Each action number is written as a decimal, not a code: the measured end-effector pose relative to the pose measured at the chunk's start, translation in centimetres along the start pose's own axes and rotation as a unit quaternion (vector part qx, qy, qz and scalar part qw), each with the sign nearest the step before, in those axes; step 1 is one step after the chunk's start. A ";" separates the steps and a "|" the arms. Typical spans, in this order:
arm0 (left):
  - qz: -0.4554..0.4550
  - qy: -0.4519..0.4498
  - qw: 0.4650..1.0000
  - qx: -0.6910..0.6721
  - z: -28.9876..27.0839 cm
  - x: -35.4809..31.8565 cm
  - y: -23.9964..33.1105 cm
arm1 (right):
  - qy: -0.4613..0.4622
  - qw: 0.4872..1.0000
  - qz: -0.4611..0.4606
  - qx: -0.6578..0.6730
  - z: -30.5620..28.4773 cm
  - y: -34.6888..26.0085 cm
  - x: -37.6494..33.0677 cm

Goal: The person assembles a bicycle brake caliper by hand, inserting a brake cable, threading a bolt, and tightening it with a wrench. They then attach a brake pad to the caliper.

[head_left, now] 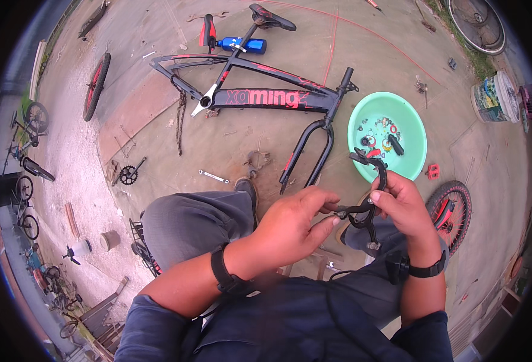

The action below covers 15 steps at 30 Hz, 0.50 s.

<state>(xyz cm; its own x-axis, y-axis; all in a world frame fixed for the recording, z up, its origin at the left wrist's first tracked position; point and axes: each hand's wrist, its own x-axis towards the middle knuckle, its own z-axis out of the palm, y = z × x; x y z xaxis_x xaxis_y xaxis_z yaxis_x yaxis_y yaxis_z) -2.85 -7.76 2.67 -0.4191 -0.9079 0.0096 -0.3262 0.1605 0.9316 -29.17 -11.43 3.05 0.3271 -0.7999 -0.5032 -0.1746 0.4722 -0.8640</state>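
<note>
Between my hands, above my knees, is a black curved bike part that looks like a brake caliper (pixel 382 176). My right hand (pixel 403 208) is closed round its middle, thumb pressed on it. The thumb and fingers of my left hand (pixel 296 222) pinch the end of its left arm. The part's upper end overlaps the near rim of a mint-green basin (pixel 421 130). Inside that basin lie several small parts, among them a black cylinder-like piece (pixel 395 145). Beyond my hands a black and red bicycle frame (pixel 320 101) lies on the ground with its fork (pixel 300 154) pointing toward me.
A blue bottle (pixel 251 46) and the saddle (pixel 273 18) are at the frame's far side. A crank with chainring (pixel 130 174) and a silver crank arm (pixel 213 176) lie left. To the right are a red pedal (pixel 433 172), a wheel (pixel 464 211) and a bucket (pixel 496 99).
</note>
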 end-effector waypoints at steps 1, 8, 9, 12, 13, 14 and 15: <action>-0.035 -0.006 0.999 -0.006 -0.6 -0.9 0.0 | 0.009 1.000 0.017 -0.004 -0.1 0.2 0.5; -0.121 -0.067 0.989 -0.054 0.2 -2.4 -0.2 | 0.027 0.999 0.020 -0.009 0.5 0.3 2.8; -0.108 -0.053 0.991 -0.060 0.5 -2.5 -0.1 | 0.021 1.000 0.020 -0.009 0.6 0.2 3.1; -0.131 -0.056 0.986 -0.086 0.9 -3.9 0.1 | 0.014 0.999 0.025 -0.018 1.3 0.1 3.5; -0.132 -0.054 0.985 -0.094 1.0 -4.6 0.1 | 0.007 1.000 0.023 -0.021 1.5 0.1 3.7; -0.129 -0.052 0.986 -0.087 1.0 -5.3 0.2 | 0.000 1.000 0.018 -0.024 1.8 0.3 3.7; -0.127 -0.051 0.987 -0.081 1.1 -6.1 0.3 | -0.006 0.999 0.027 -0.031 2.2 0.5 3.7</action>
<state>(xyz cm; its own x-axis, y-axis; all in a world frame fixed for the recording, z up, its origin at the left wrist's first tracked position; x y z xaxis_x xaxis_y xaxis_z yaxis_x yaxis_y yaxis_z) -1.28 -1.77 2.50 -0.4275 -0.8656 -0.2606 -0.2952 -0.1388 0.9453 -25.97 -13.33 0.79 0.3260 -0.7690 -0.5499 -0.2500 0.4909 -0.8346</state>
